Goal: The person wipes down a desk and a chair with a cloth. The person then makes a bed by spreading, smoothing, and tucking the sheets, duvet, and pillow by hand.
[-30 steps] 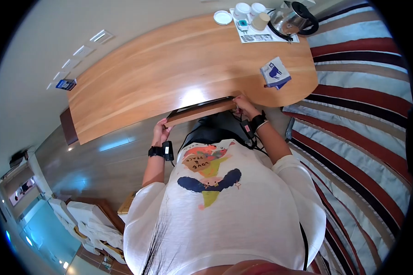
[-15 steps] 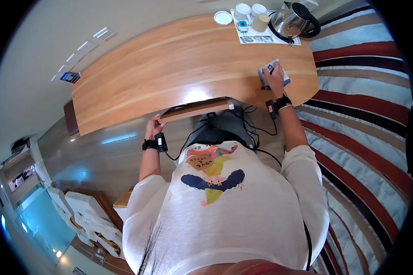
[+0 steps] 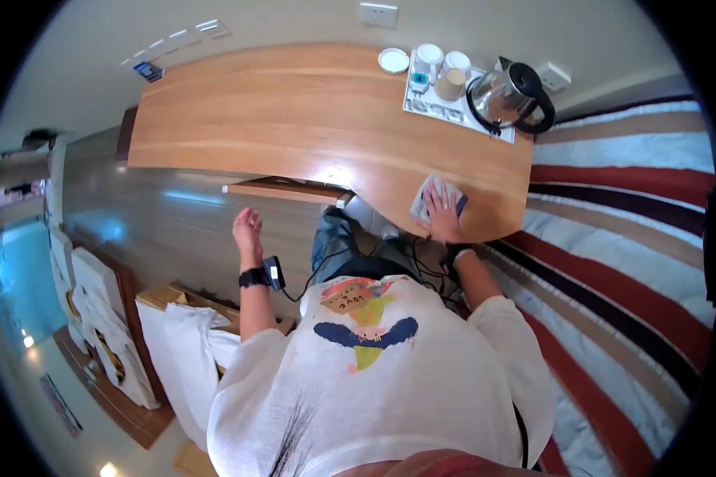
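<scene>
My right hand (image 3: 441, 216) lies flat with fingers spread on a folded, cloth-like grey-white piece (image 3: 419, 205) with a dark bluish edge, near the front right of the wooden desk (image 3: 254, 111). Its exact kind is unclear, as my hand covers most of it. My left hand (image 3: 248, 229) hangs in the air, fingers loosely parted, holding nothing. Just beyond it, a shallow drawer (image 3: 282, 191) sticks out from under the desk's front edge; its inside is mostly hidden. Each wrist wears a black band, and a small black device sits by the left one.
At the desk's back right, a white tray (image 3: 418, 105) carries cups and a glass kettle (image 3: 505, 95). Beside it is a white dish (image 3: 393, 60). A striped bed (image 3: 612, 207) adjoins the desk's right side. Black cables (image 3: 429, 266) hang near my legs.
My left hand has let go of the drawer front and drawn back. My right hand and the piece beneath it have come nearer the desk's front edge; its fingers are now spread flat.
</scene>
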The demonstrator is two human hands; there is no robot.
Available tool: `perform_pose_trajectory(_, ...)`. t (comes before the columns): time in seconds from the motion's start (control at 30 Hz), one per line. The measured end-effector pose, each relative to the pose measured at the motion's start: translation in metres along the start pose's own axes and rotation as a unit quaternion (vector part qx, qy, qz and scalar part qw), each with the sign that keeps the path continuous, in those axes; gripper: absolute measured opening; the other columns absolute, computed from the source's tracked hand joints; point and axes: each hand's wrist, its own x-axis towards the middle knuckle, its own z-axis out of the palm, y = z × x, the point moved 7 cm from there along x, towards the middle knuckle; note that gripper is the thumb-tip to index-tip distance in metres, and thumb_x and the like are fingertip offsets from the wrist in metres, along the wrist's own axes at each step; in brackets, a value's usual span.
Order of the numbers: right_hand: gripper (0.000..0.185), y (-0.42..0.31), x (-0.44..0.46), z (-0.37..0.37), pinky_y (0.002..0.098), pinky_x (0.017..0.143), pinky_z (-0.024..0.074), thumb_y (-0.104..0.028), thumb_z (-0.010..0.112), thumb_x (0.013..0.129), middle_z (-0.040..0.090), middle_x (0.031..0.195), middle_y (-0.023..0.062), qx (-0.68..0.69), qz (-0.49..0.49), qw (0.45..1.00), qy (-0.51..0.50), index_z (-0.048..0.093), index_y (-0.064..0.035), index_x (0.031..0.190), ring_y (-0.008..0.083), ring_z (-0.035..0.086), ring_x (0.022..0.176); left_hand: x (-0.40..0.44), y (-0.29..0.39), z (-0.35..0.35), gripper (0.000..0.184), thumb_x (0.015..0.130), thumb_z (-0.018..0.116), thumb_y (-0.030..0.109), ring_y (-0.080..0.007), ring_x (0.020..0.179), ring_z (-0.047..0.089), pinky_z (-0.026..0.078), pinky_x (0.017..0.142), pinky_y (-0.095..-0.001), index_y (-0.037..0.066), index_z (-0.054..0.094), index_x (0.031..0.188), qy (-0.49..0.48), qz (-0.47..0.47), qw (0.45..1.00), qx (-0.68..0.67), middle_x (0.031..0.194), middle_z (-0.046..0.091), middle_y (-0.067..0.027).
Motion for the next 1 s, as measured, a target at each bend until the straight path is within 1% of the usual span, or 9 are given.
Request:
perform_pose_trajectory(0.17,0.070,0.046,-0.040,-0.001,0.0460,0.096,0.0107,-0.047,0.044,0.073,0.011,0.132,0.0063,-0.027,-0.082,0.993,-0.084,0.018,-0.0096,0.126,0.0291,0.006,0.122,-0.081,-0.020,0.001,0.017,0.082,0.039,0.019,-0.0128,0.086,0.051,0.038,0.070,-0.0269,0.009,0.049,0.091,-0.009,-0.023,0.999,0.040,0.094,0.054,-0.0034)
perform_pose_trajectory(0.23,0.069,0.090,-0.051,0.010,0.0459,0.096,0.0116,-0.046,0.043,0.073,0.011,0.133,0.0041,-0.055,0.043,0.988,-0.135,0.015,-0.0128,0.127,0.0276,0.006,0.122,-0.102,-0.024,-0.011,0.017,0.082,0.039,0.019,-0.0121,0.086,0.051,0.038,0.070,-0.0260,0.009,0.049,0.091,0.001,-0.009,0.999,0.035,0.093,0.055,-0.0031)
perform_pose_trajectory(0.27,0.069,0.100,-0.055,0.012,0.0459,0.096,0.0116,-0.046,0.043,0.073,0.011,0.133,0.0041,-0.057,0.035,0.989,-0.135,0.015,-0.0128,0.127,0.0276,0.006,0.122,-0.112,-0.024,-0.017,0.017,0.082,0.039,0.019,-0.0114,0.085,0.051,0.038,0.070,-0.0251,0.009,0.050,0.091,0.008,0.003,0.999,0.036,0.093,0.055,-0.0029)
perform_pose_trajectory(0.33,0.069,0.116,-0.057,-0.001,0.0468,0.095,0.0135,-0.047,0.044,0.073,0.012,0.133,0.0018,-0.035,0.095,0.995,-0.023,0.015,-0.0147,0.127,0.0274,0.007,0.122,-0.128,-0.027,-0.030,0.017,0.082,0.039,0.019,-0.0109,0.084,0.052,0.038,0.070,-0.0240,0.009,0.050,0.090,0.034,-0.004,0.999,0.035,0.092,0.056,-0.0030)
perform_pose_trajectory(0.4,0.069,0.108,-0.055,0.012,0.0506,0.093,0.0124,-0.047,0.043,0.074,0.011,0.133,0.0057,-0.030,0.105,0.994,-0.016,0.014,-0.0127,0.127,0.0308,0.007,0.121,-0.140,-0.030,-0.045,0.017,0.082,0.039,0.019,-0.0104,0.084,0.052,0.038,0.069,-0.0229,0.009,0.050,0.090,0.056,-0.016,0.998,0.037,0.092,0.056,-0.0031)
perform_pose_trajectory(0.47,0.070,0.103,-0.051,0.023,0.0548,0.092,0.0058,-0.048,0.039,0.075,0.002,0.134,0.0083,-0.046,0.242,0.969,0.015,0.008,-0.0137,0.128,0.0342,0.000,0.121,-0.152,-0.037,-0.055,0.017,0.082,0.039,0.020,-0.0105,0.084,0.052,0.038,0.068,-0.0221,0.009,0.050,0.089,0.056,0.007,0.998,0.012,0.092,0.056,-0.0036)
perform_pose_trajectory(0.8,0.083,0.037,-0.034,0.042,0.0562,0.091,0.0008,-0.055,0.040,0.070,-0.006,0.133,0.0128,0.003,0.188,0.978,-0.092,0.002,-0.0087,0.127,0.0389,-0.007,0.119,-0.234,-0.062,-0.139,0.018,0.084,0.038,0.018,-0.0120,0.084,0.052,0.039,0.065,-0.0200,0.005,0.049,0.091,0.109,0.068,0.992,-0.008,0.093,0.056,-0.0058)
perform_pose_trajectory(0.97,0.081,0.051,-0.015,0.060,0.0479,0.095,0.0085,-0.051,0.049,0.066,0.010,0.131,0.0180,-0.045,0.128,0.981,-0.136,0.016,-0.0063,0.126,0.0395,0.003,0.119,-0.308,-0.089,-0.236,0.018,0.084,0.040,0.018,-0.0108,0.083,0.052,0.039,0.064,-0.0202,0.004,0.050,0.088,0.226,0.103,0.968,-0.025,0.091,0.056,-0.0054)
perform_pose_trajectory(1.0,0.076,0.062,-0.012,0.062,0.0469,0.094,0.0113,-0.049,0.051,0.066,0.016,0.128,0.0182,-0.012,0.133,0.988,-0.078,0.023,-0.0065,0.122,0.0390,0.010,0.117,-0.331,-0.100,-0.254,0.018,0.084,0.040,0.018,-0.0108,0.083,0.052,0.039,0.064,-0.0202,0.004,0.050,0.088,0.251,0.104,0.962,-0.038,0.091,0.056,-0.0054)
